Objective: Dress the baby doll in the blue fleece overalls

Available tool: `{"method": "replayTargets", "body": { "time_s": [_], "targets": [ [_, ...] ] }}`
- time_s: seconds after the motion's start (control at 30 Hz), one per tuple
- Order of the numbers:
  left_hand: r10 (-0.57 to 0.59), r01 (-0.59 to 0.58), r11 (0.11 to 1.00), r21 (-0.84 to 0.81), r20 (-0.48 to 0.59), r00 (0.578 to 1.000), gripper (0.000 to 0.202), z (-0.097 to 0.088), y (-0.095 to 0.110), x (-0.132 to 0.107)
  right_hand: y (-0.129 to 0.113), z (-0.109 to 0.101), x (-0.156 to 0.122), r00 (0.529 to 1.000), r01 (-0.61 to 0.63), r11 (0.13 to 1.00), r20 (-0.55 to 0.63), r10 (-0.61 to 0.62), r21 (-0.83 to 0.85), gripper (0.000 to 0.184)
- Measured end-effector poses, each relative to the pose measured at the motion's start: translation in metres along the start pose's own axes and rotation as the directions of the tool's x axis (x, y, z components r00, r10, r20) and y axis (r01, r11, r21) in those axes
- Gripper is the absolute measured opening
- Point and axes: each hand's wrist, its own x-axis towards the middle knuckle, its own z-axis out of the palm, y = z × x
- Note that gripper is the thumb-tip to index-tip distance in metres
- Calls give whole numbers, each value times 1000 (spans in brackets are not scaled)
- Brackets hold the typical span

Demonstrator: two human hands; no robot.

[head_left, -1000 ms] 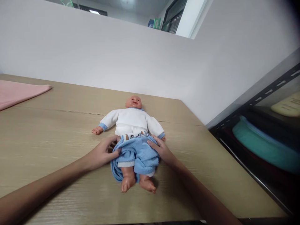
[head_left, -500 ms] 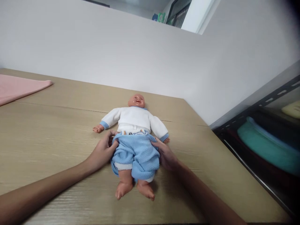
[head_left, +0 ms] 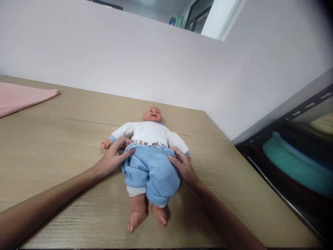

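Blue fleece trousers (head_left: pixel 151 172) sit drawn up to the waist of a baby doll (head_left: pixel 149 133) lying face-up mid-table (head_left: pixel 52 146). Left of the doll, the left hand (head_left: pixel 113 158) pinches the waistband; right of it, the right hand (head_left: pixel 183 166) clamps the hip. Dressing looks nearly finished; next, seating the waistband under the white top (head_left: pixel 149 133).

Doll (head_left: pixel 148 139) of glossy plastic in fluffy blue fleece trousers (head_left: pixel 151 170), matt wood-grain desk (head_left: pixel 52 139), soft pink cloth (head_left: pixel 23 99) at its far left edge.
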Motion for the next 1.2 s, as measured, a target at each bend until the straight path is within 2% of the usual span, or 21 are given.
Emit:
{"method": "replayTargets", "body": {
  "time_s": [0.07, 0.13, 0.23, 0.3, 0.37, 0.5, 0.63, 0.73, 0.83, 0.97, 1.13, 1.2],
  "targets": [
    [55, -54, 998, 43, -22, 998, 30, -1, 1, 4, -8, 4, 3, 995, 98, 992, -28, -101, -79, 27],
    [37, -36, 998, 57, -9, 999, 29, 1, 1, 11, -16, 8, 11, 990, 129, 987, -36, -133, -97, 27],
    [-82, 84, 995, 53, -28, 996, 37, 5, -2, 24, -19, 13, 34, 997, 49, 996, -58, -53, -71, 35],
    [-163, 163, 986, -21, -55, 985, 45, 6, -5, 30, -13, 13, 48, 996, -21, 998, -93, 15, -58, 42],
    [-182, 177, 980, -89, -59, 981, 47, 6, -9, 31, -2, 12, 55, 990, -61, 996, -128, 53, -60, 46],
    [-112, 111, 993, -28, -34, 993, 37, 2, -17, 18, 17, 9, 47, 974, -113, 991, -207, 96, -71, 44],
    [-135, 136, 991, -17, 32, 990, 32, 4, -27, 9, 24, 12, 29, 960, -159, 986, -242, 142, -53, 38],
    [-82, 82, 997, 2, -23, 996, 28, 4, -31, 14, 26, 16, 25, 954, -160, 984, -246, 173, 72, 38],
    [-57, 53, 996, -68, -52, 997, 34, 1, -29, 26, 27, 19, 30, 959, -138, 980, -228, 169, 146, 46],
    [-104, 108, 972, -207, 30, 994, 36, -6, -26, 38, 23, 17, 42, 969, -118, 983, -200, 146, 144, 52],
    [-143, 180, 928, -326, 133, 981, 35, -14, -29, 41, 12, 9, 46, 988, -52, 998, -146, 54, 19, 35],
    [-127, 173, 932, -319, 161, 979, 29, -18, -26, 38, 5, 8, 41, 992, -17, 999, -127, 12, -34, 31]
  ]
}}
